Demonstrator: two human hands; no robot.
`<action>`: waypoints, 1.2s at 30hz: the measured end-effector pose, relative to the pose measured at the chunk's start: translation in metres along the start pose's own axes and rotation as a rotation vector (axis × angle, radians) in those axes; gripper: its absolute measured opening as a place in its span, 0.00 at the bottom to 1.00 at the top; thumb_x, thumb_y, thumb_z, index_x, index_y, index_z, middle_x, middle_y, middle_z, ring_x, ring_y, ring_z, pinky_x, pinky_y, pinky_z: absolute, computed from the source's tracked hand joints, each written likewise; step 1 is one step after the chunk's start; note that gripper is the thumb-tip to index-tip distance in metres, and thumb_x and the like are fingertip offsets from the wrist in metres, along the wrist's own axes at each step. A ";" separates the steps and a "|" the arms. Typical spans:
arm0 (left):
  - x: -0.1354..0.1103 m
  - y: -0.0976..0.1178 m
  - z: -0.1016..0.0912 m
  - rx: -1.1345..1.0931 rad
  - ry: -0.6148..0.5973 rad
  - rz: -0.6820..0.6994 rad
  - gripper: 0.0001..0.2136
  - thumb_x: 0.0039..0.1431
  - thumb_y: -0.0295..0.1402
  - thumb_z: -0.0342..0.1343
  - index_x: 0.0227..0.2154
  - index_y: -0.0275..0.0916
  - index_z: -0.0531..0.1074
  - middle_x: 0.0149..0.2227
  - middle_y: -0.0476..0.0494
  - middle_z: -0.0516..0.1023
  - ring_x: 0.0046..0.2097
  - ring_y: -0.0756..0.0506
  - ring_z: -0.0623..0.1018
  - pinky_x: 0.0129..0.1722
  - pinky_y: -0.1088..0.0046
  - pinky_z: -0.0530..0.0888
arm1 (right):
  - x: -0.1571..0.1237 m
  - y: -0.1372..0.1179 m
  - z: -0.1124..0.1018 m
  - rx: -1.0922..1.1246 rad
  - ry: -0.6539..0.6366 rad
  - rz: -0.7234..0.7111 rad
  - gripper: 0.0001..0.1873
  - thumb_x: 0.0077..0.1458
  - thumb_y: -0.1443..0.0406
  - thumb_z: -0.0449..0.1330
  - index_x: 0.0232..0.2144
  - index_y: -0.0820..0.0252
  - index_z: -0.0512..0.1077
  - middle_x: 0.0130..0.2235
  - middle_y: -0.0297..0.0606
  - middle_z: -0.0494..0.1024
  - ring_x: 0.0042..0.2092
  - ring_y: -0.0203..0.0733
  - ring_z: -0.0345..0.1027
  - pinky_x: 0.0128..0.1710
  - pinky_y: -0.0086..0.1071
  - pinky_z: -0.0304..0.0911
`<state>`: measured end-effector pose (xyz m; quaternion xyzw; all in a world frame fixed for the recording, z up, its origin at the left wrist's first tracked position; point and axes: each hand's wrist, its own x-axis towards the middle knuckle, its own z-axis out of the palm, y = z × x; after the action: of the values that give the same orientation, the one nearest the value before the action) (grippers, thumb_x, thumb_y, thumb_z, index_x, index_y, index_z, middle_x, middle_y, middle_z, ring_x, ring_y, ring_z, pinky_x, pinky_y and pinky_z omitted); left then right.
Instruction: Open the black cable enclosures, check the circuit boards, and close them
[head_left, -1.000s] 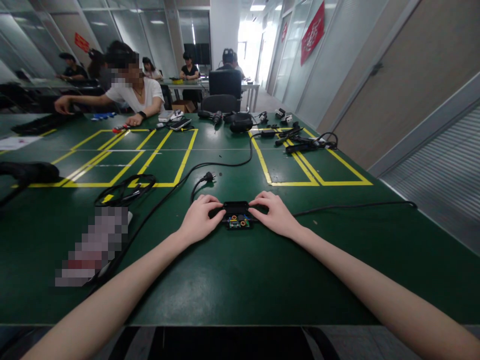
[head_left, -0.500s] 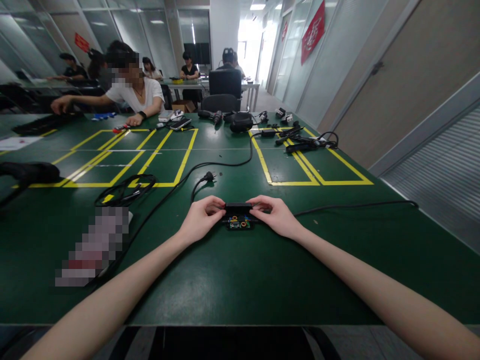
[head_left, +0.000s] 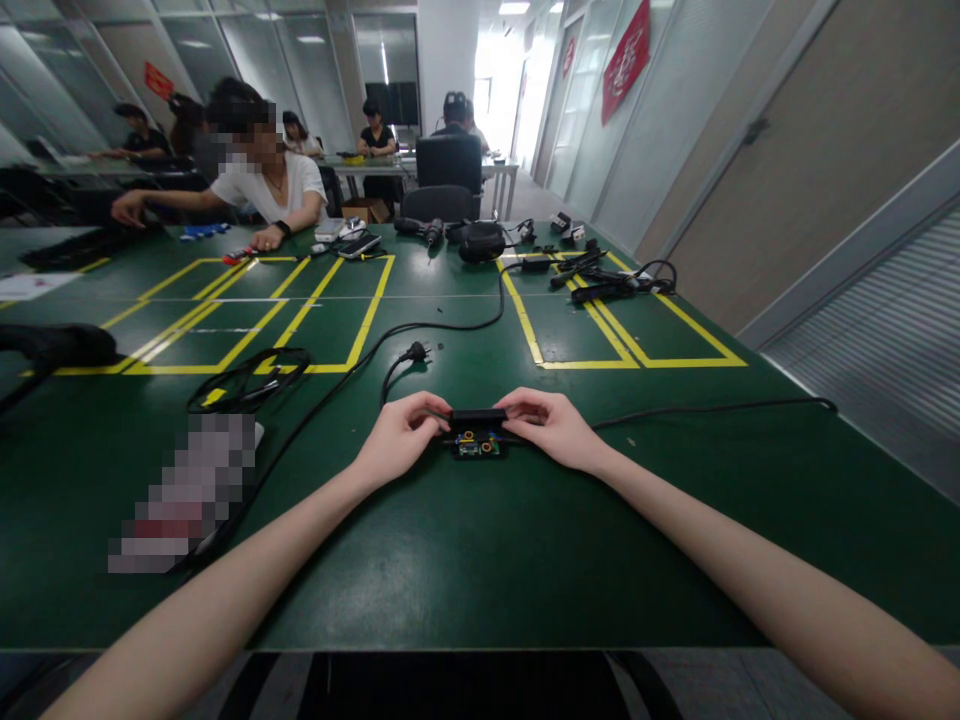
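My left hand (head_left: pixel 403 433) and my right hand (head_left: pixel 553 428) pinch opposite ends of a black plastic housing cover (head_left: pixel 478 419), held on edge between them. Just below it, on the near side, lies a small circuit board (head_left: pixel 478 445) with copper-coloured ring coils, seated in a dark lower shell. The shell rests on the green table. From the right side a black cable (head_left: pixel 697 409) runs off across the table. Beyond my left hand lies a power plug (head_left: pixel 416 352) on a short black lead. My fingers hide both ends of the cover.
A coiled cable (head_left: pixel 251 382) and a pixelated box-like item (head_left: pixel 187 490) lie to the left on the green table (head_left: pixel 480 560). Farther back are a drill (head_left: pixel 427 232), a black pouch (head_left: pixel 481 242) and a cable bundle (head_left: pixel 604 290). Across the table a co-worker (head_left: pixel 266 185) reaches sideways.
The cover has shifted very slightly between my hands, which keep their grip. The co-worker's outstretched hand has moved a little to the right. The rest looks the same.
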<state>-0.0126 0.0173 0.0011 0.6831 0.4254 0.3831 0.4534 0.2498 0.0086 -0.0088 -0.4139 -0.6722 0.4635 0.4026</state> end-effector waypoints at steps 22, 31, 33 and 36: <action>-0.002 0.011 -0.001 0.079 -0.007 0.084 0.11 0.60 0.31 0.52 0.40 0.37 0.78 0.33 0.44 0.85 0.39 0.43 0.85 0.43 0.66 0.81 | 0.001 -0.001 -0.009 -0.045 0.005 -0.061 0.15 0.61 0.66 0.55 0.45 0.57 0.80 0.38 0.38 0.86 0.44 0.44 0.80 0.54 0.43 0.71; -0.007 0.016 -0.002 0.216 -0.008 0.160 0.13 0.66 0.40 0.55 0.39 0.37 0.80 0.33 0.43 0.86 0.38 0.42 0.87 0.37 0.72 0.78 | -0.003 -0.004 -0.004 -0.057 -0.017 -0.143 0.17 0.59 0.70 0.54 0.45 0.58 0.80 0.35 0.37 0.85 0.40 0.43 0.81 0.48 0.39 0.74; -0.008 0.017 -0.002 0.253 -0.014 0.188 0.13 0.67 0.40 0.55 0.38 0.37 0.80 0.33 0.43 0.86 0.38 0.43 0.86 0.35 0.73 0.78 | -0.004 -0.006 -0.004 -0.113 -0.021 -0.164 0.17 0.59 0.71 0.54 0.45 0.59 0.80 0.35 0.37 0.85 0.40 0.43 0.81 0.47 0.38 0.74; -0.008 0.018 -0.004 0.327 -0.029 0.231 0.13 0.67 0.39 0.55 0.37 0.37 0.81 0.33 0.44 0.86 0.35 0.44 0.84 0.35 0.73 0.77 | -0.005 -0.008 -0.003 -0.168 -0.026 -0.178 0.17 0.58 0.71 0.54 0.44 0.59 0.80 0.36 0.38 0.85 0.40 0.43 0.81 0.47 0.38 0.74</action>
<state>-0.0148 0.0065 0.0186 0.7973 0.3941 0.3486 0.2957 0.2532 0.0028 -0.0007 -0.3788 -0.7480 0.3732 0.3971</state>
